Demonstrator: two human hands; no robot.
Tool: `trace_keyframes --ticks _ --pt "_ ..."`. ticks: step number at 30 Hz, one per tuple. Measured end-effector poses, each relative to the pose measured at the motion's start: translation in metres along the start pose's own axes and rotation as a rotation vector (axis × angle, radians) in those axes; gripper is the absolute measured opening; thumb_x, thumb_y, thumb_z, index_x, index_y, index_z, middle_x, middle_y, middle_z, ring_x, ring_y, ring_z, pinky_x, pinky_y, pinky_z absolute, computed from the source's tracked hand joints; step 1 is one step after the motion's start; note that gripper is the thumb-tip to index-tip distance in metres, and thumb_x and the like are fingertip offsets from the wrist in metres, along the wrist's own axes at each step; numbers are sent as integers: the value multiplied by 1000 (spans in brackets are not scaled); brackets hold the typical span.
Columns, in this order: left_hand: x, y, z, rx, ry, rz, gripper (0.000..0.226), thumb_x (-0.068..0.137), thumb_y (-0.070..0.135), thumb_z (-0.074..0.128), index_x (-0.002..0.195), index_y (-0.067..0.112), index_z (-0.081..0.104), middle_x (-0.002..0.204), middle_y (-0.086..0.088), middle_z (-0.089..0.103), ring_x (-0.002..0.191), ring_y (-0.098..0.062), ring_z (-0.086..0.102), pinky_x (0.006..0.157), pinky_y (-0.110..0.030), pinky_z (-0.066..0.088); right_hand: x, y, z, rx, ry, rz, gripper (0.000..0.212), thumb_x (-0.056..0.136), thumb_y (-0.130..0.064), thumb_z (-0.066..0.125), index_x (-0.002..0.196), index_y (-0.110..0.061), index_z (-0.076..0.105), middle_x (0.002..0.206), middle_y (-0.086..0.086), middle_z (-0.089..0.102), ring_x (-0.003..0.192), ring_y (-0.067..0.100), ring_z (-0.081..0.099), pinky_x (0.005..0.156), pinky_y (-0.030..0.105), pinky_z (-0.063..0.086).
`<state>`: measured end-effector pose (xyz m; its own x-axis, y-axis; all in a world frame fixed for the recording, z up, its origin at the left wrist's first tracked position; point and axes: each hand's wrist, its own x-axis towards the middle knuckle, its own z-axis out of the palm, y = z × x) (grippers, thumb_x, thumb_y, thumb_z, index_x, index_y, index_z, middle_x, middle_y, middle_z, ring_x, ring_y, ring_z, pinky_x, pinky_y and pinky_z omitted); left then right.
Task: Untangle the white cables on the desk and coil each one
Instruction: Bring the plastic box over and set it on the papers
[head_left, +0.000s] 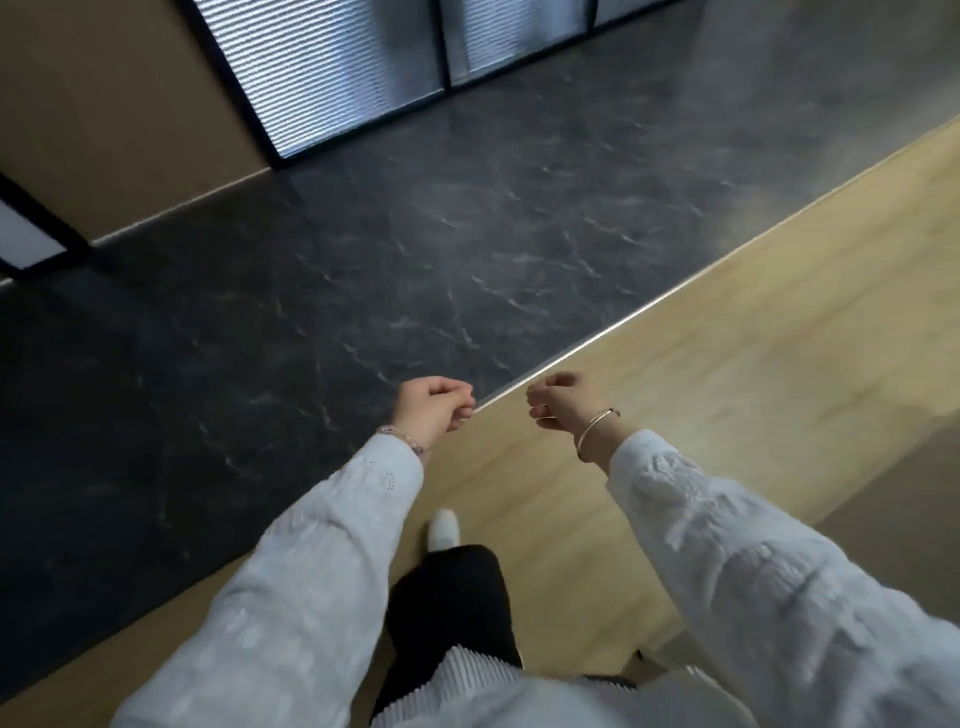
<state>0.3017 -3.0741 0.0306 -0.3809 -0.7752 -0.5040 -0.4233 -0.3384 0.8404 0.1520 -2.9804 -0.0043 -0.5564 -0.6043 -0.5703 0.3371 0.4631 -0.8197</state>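
Note:
Neither the desk nor any white cable is in view. My left hand is held out in front of me over the seam between the dark floor and the wood floor, its fingers curled in against the thumb with nothing visible in it. My right hand is level with it, a short gap to the right, also curled into a loose fist. A thin pale line crosses its underside; I cannot tell what it is. Both arms are in white sleeves, with a bracelet on each wrist.
I am standing on a light wood floor that meets dark marbled tiles along a metal strip. A tan wall and a dark-framed glass panel with blinds lie ahead left. My white shoe shows below.

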Motion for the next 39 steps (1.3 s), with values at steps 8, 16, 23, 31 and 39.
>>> trace_keyframes --ticks 8,16,23,31,39 --pt "192 140 141 147 -283 42 7 91 4 62 87 8 66 78 -7 68 62 -10 62 59 -19 55 160 -103 -112 197 277 33 16 82 5 59 74 -9 59 66 5 59 46 10 53 47 18 48" --pt "324 294 338 306 -579 131 9 90 1 62 84 6 66 78 -9 67 65 -14 62 69 -27 53 269 -193 -264 390 569 73 11 81 5 60 80 -6 60 69 6 60 55 15 57 49 19 49" --pt "385 362 561 413 -814 152 4 89 0 63 88 3 65 75 -9 67 64 -15 61 73 -29 55 355 -220 -446 540 768 104 16 82 5 57 75 -9 59 68 5 60 51 13 57 50 21 49" --pt "420 449 806 464 -949 166 6 88 1 62 88 6 65 78 -8 67 65 -15 61 70 -28 53 430 -279 -670 575 911 81 12 83 2 57 77 -9 59 66 4 60 51 13 56 48 19 48" --pt "444 520 1036 560 -1087 235 11 91 3 59 100 1 64 78 -5 65 65 -12 61 69 -25 53 501 -318 -870 669 1037 46 13 84 1 57 75 -9 58 69 5 61 53 15 56 51 22 48"
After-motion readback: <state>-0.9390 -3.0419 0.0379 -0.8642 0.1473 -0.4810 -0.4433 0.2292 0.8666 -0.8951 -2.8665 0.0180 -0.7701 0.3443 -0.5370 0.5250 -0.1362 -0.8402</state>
